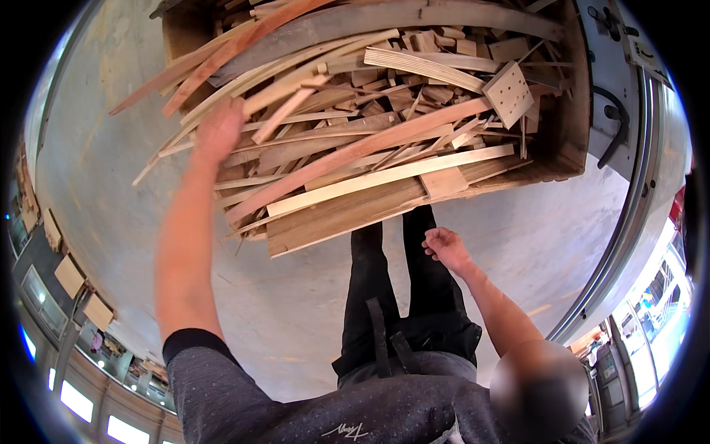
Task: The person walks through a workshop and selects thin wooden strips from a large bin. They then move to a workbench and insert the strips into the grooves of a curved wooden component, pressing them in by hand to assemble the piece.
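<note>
A wooden crate (573, 140) in front of me is heaped with offcuts and long wooden strips. At the heap's left side, my left hand (220, 132) is closed on the near end of a pale wooden strip (285, 92); its fingers are partly hidden and slightly blurred. Close by lies a short wooden stick (282, 116). My right hand (447, 248) hangs in front of my legs, apart from the wood, its fingers curled in with nothing visible in them. A wide board (333, 222) and a long reddish strip (362, 153) lie along the near side.
A square block with drilled holes (508, 95) rests at the heap's right. Several long strips stick out past the crate's left end, among them a reddish one (222, 63). A metal frame with a black handle (617, 126) stands right of the crate. Grey floor (296, 311) surrounds my legs.
</note>
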Motion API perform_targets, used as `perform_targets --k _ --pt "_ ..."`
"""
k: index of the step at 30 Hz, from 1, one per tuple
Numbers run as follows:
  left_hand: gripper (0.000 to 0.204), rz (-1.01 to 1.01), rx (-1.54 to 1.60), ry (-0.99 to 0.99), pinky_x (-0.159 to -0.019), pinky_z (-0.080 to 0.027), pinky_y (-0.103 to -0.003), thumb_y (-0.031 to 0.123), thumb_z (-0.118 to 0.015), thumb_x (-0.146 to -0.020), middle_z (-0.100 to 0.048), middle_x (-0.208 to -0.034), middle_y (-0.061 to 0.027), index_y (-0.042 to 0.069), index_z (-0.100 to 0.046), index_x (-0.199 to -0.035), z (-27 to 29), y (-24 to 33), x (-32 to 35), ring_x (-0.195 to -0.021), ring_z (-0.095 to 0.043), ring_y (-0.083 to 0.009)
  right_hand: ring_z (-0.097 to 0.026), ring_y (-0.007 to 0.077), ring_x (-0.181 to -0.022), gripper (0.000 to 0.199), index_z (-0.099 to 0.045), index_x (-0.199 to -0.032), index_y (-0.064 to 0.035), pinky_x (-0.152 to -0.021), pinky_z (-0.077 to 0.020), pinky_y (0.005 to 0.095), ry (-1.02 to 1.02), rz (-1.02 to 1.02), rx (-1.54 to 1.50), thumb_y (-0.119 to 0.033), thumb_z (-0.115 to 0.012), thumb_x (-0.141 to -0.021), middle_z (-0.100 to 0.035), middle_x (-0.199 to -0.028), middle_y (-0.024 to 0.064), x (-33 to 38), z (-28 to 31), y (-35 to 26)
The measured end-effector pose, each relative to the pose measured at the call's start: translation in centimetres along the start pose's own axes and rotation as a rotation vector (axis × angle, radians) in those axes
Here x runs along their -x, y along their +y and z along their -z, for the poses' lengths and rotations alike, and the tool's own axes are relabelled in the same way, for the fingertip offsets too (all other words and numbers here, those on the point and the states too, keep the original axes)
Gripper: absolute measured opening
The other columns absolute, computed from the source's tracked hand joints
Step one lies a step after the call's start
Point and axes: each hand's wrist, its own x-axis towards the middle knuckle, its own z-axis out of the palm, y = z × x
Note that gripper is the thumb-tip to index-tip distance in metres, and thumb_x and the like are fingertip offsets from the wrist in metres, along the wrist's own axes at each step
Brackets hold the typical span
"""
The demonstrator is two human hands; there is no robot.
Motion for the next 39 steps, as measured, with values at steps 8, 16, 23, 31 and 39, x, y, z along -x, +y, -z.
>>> perform_targets --k 8,16,23,31,39 --pt "0.026 0.028 -0.048 0.47 -0.084 -0.047 -0.049 0.021 -0.061 -0.092 -0.061 -0.11 -0.0166 0.004 -0.063 -0.112 1.8 -0.9 -0.1 -0.101 -0.059 -0.0345 -0.063 0.0105 -0.086 0.025 -0.06 -0.119 -0.0055 -0.075 -0.0516 0.0259 0.018 0.013 0.036 -0.022 -0.056 -0.1 -0.068 -0.101 0.0038 0.2 0.6 -1.4" --pt "0.042 -0.014 0.158 0.194 -0.087 -0.044 -0.047 0.036 -0.071 -0.085 -0.06 -0.103 -0.0137 0.004 -0.062 -0.111 -4.7 13.0 9.9 -0.103 -0.057 -0.033 -0.062 0.0111 -0.083 0.018 -0.061 -0.108 -0.004 -0.075 -0.0509 0.0267 -0.001 0.034 -0.078 -0.018 -0.057 -0.098 -0.067 -0.095 0.0022 0.0 -0.9 0.0" --pt "0.042 0.084 0.068 0.071 -0.087 -0.044 -0.044 0.031 -0.067 -0.088 -0.059 -0.107 -0.0125 0.006 -0.057 -0.12 -6.3 10.8 8.2 -0.101 -0.057 -0.0317 -0.063 0.0122 -0.078 0.015 -0.062 -0.105 -0.0028 -0.074 -0.0514 0.0267 0.038 -0.016 -0.058 -0.014 -0.058 -0.097 -0.067 -0.093 0.0044 0.8 -0.4 2.5" --pt "0.042 -0.133 -0.092 0.285 -0.086 -0.043 -0.043 0.028 -0.068 -0.088 -0.057 -0.105 -0.0125 0.007 -0.056 -0.123 4.4 5.7 0.4 -0.104 -0.057 -0.0293 -0.062 0.0106 -0.074 0.015 -0.063 -0.104 -0.0056 -0.065 -0.05 0.0254 0.092 -0.037 0.015 -0.017 -0.059 -0.096 -0.068 -0.09 0.004 0.3 1.9 5.2" --pt "0.056 0.058 -0.164 0.159 -0.096 -0.041 -0.048 0.037 -0.067 -0.09 -0.054 -0.123 -0.0163 0.006 -0.052 -0.134 2.0 13.5 2.4 -0.111 -0.054 -0.0333 -0.062 0.0093 -0.078 0.018 -0.064 -0.108 -0.0078 -0.066 -0.0497 0.0253 0.062 -0.051 -0.054 -0.021 -0.059 -0.097 -0.068 -0.093 0.0025 0.6 1.3 5.7"
